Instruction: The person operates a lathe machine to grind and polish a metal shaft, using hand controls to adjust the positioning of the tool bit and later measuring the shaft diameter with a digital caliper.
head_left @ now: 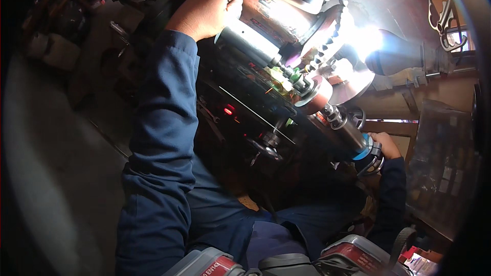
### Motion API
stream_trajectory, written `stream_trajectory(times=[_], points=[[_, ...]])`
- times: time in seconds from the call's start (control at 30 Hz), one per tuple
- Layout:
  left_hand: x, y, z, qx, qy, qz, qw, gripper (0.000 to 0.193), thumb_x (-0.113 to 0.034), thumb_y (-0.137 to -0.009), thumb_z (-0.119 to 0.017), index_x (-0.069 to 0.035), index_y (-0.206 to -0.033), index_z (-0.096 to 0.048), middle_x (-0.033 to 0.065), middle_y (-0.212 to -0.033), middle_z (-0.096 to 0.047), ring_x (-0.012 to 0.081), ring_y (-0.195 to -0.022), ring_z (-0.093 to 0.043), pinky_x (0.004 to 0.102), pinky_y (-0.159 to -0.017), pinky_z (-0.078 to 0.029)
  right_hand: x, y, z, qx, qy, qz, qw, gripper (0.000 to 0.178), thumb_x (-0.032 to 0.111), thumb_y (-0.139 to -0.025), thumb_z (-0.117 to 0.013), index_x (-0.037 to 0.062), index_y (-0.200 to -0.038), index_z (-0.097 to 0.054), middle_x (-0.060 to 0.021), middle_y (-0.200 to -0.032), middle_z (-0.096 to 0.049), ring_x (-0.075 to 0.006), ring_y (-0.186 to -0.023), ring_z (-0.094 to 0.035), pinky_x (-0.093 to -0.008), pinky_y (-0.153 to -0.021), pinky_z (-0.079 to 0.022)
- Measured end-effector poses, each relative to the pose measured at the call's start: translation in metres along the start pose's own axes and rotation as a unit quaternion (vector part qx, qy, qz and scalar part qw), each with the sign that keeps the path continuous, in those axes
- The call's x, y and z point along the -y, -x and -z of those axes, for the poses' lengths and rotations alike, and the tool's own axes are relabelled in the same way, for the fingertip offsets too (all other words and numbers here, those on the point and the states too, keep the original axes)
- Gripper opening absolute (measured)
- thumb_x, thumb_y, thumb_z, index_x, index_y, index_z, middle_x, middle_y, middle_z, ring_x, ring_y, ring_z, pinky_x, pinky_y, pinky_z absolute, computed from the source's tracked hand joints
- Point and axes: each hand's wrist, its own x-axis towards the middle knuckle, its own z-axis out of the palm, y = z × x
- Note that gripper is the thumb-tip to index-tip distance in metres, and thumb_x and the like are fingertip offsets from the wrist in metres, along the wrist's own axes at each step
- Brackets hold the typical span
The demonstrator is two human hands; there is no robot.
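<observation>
A bench machine with a long grey-and-orange housing (255, 2) runs from the upper middle down to the right. My left hand (207, 7) is at its upper left end, fingers curled closed; what they hold, if anything, is hidden. Below that hand lies a shiny metal cylinder (248, 43), in line with a spindle and a round copper-coloured collar (316, 93). Further along, a steel barrel (349, 134) ends in a blue ring (364, 148) and a handwheel (375, 163). My right hand (387, 145) is closed on this handwheel, its fingers partly hidden.
A bright lamp (371, 41) glares beside a dark wheel guard and a ribbed hose (330, 30). A second handwheel (266, 149) sits on the machine's front, near a red light (228, 109). Wrenches (210, 117) lie left of it. A clear plastic sheet (440, 163) hangs at right.
</observation>
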Motion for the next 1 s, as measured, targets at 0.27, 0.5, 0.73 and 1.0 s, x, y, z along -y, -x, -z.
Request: stream_trajectory(times=[0.27,0.5,0.73,1.0], points=[[0.001,-0.002,0.002,0.023,0.055,0.019,0.998,0.054,-0.005,-0.09,-0.058,-0.002,-0.14,-0.039,0.0214,-0.139,-0.046,0.0302,-0.123,-0.052,0.0307,-0.103,-0.041,0.001,0.056,-0.044,-0.316,0.163,0.191,0.915,0.033,0.022,-0.093,-0.049,-0.0063,-0.09,-0.067,-0.0184,-0.082,-0.068,-0.0292,-0.078,-0.064,-0.0376,-0.073,-0.047],[0.007,-0.001,0.002,0.022,0.045,-0.013,0.999,0.055,-0.004,-0.091,-0.056,-0.006,-0.142,-0.038,0.0178,-0.125,-0.058,0.0265,-0.11,-0.06,0.0303,-0.095,-0.045,-0.017,0.079,-0.108,-0.556,0.134,0.233,0.786,0.033,0.017,-0.097,-0.042,-0.0023,-0.115,-0.061,-0.021,-0.11,-0.065,-0.0349,-0.102,-0.063,-0.0406,-0.089,-0.046],[0.0,-0.003,0.004,0.089,0.17,0.09,0.977,0.052,-0.009,-0.095,-0.054,-0.01,-0.144,-0.038,0.0034,-0.09,-0.055,0.0121,-0.085,-0.055,0.0252,-0.081,-0.047,-0.081,0.039,-0.168,-0.636,-0.065,0.368,0.675,0.046,0.022,-0.098,-0.041,-0.0119,-0.128,-0.044,-0.0264,-0.125,-0.054,-0.0355,-0.109,-0.057,-0.0398,-0.096,-0.042],[-0.001,-0.004,0.008,0.102,0.119,0.105,0.982,0.049,-0.014,-0.094,-0.057,-0.006,-0.14,-0.041,0.0091,-0.096,-0.062,0.0167,-0.089,-0.059,0.0277,-0.086,-0.047,-0.152,0.025,-0.154,-0.396,-0.226,0.337,0.824,0.054,0.006,-0.087,-0.057,-0.005,-0.136,-0.038,-0.017,-0.129,-0.051,-0.0255,-0.116,-0.052,-0.037,-0.099,-0.039]])
